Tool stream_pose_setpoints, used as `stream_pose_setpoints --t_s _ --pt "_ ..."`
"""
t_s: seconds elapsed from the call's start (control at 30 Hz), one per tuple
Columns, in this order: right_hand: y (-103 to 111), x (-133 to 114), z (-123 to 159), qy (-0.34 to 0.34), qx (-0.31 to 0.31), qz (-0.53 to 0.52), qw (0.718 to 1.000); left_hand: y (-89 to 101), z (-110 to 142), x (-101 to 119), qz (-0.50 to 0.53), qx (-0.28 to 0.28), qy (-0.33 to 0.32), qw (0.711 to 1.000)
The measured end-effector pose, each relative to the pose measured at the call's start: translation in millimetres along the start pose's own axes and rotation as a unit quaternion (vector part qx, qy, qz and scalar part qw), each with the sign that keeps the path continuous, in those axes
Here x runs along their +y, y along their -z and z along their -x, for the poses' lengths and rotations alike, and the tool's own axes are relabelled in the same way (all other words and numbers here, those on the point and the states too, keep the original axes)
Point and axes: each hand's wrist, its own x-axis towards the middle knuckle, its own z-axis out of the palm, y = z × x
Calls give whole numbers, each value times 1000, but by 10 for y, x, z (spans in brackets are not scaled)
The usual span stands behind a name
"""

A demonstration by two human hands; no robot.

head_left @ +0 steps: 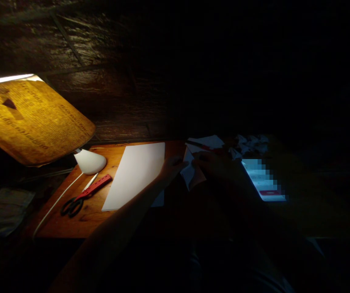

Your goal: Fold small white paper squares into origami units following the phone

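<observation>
Between my two hands is a folded piece of white paper [192,176], pointed at its lower end. My left hand [172,167] pinches its left side, thumb toward the paper. On the other side my right hand [207,161] lies in deep shadow, its fingers closed at the paper's upper right edge. Just beyond the hands rests another white sheet [213,141] with a dark, slim object [197,144] across it, too dim to name. Left of my hands lies a stack of white paper [141,167], partly covered by my left forearm.
A lamp with a printed shade [37,118] and white base [91,162] stands at the left of the wooden table [55,226]. Near it lie black-handled scissors [72,206] and a red strip [97,185]. Crumpled-looking paper pieces [252,144] and a lit screen [258,181] are at right.
</observation>
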Motion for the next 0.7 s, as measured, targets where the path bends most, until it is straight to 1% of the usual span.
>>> stream_pose_setpoints --t_s 0.2,0.3,0.43,0.5,0.57,0.7 --pt "2 15 -9 3 -5 6 1000 36 -8 -21 -48 9 2 999" --pt "-14 38 -23 2 -11 18 1000 42 -16 -23 -51 2 7 999" --pt "-26 34 -19 -16 1 10 1000 36 -24 -27 -49 0 -2 999" --pt "-22 19 -13 -11 3 22 1000 34 -24 -26 -51 2 -4 999" --pt "-17 6 -12 -4 4 30 1000 34 -23 -23 -52 2 0 999" --pt "-3 11 -22 -15 10 18 1000 52 -24 -14 -77 -2 11 997"
